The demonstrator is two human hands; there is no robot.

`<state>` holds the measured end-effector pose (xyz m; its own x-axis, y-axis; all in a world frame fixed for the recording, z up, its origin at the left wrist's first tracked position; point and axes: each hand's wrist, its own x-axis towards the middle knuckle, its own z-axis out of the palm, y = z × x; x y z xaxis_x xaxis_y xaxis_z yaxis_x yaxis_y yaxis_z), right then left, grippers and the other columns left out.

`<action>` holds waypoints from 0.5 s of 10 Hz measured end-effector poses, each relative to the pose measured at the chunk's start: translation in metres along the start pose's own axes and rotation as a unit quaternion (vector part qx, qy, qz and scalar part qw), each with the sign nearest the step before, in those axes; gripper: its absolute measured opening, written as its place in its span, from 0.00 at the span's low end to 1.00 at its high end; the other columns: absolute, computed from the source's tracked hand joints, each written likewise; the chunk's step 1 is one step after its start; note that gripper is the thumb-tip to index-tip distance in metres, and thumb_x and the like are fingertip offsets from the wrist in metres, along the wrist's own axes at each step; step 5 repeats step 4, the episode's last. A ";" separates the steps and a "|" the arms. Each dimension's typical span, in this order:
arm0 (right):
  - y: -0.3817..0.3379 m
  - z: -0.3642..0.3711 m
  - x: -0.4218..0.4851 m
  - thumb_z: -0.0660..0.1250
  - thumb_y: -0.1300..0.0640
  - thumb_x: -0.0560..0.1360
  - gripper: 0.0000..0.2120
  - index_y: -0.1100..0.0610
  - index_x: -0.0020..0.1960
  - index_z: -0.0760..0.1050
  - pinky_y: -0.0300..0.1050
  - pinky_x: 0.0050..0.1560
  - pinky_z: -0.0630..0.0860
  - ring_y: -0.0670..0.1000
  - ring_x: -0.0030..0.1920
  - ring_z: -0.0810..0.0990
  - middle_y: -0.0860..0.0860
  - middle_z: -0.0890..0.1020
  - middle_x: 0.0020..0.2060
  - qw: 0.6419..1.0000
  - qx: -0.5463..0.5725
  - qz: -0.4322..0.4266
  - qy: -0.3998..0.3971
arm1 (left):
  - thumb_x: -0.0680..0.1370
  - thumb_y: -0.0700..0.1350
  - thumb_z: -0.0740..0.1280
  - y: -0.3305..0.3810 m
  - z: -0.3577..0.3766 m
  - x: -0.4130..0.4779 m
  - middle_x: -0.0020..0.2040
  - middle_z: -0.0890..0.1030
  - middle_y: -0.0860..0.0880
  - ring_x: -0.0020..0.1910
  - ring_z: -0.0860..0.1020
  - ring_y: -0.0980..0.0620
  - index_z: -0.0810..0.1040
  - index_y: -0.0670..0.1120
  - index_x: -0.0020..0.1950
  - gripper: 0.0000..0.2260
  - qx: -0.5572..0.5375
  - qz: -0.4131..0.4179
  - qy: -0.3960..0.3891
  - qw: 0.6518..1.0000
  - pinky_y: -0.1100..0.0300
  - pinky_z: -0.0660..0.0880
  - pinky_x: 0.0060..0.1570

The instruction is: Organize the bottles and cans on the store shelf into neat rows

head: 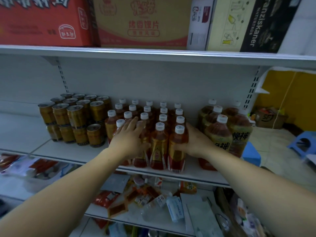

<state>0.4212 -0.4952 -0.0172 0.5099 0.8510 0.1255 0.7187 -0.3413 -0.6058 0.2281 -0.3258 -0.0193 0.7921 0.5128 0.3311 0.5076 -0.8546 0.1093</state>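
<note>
Squarely between both hands stands a block of bottles (159,134) on the white metal shelf (68,151). The left hand (128,139) lies on the front-left ones, fingers (132,122) straight and slightly spread, gripping nothing. The right hand (195,142) cups the front-right one, fingers curled round its side. They are clear plastic with amber liquid and white caps. Gold cans (75,117) are stacked to the left, and big bottles (220,134) stand to the right.
</note>
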 end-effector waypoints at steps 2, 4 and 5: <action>-0.040 -0.014 -0.005 0.68 0.32 0.63 0.38 0.44 0.69 0.64 0.53 0.59 0.74 0.51 0.60 0.75 0.47 0.75 0.62 0.995 -0.082 0.050 0.030 | 0.72 0.63 0.63 -0.034 -0.025 -0.009 0.78 0.51 0.49 0.75 0.53 0.45 0.50 0.56 0.76 0.38 -0.067 0.007 -0.045 0.997 0.48 0.59 0.69; -0.101 -0.013 -0.026 0.66 0.32 0.69 0.41 0.51 0.75 0.61 0.50 0.67 0.66 0.54 0.69 0.67 0.52 0.68 0.72 0.978 -0.164 0.100 0.083 | 0.71 0.61 0.68 -0.080 -0.057 -0.019 0.77 0.56 0.47 0.73 0.59 0.44 0.54 0.54 0.76 0.38 -0.115 0.013 -0.119 0.986 0.49 0.63 0.69; -0.101 -0.013 -0.026 0.66 0.32 0.69 0.41 0.51 0.75 0.61 0.50 0.67 0.66 0.54 0.69 0.67 0.52 0.68 0.72 0.978 -0.164 0.100 0.083 | 0.71 0.61 0.68 -0.080 -0.057 -0.019 0.77 0.56 0.47 0.73 0.59 0.44 0.54 0.54 0.76 0.38 -0.115 0.013 -0.119 0.986 0.49 0.63 0.69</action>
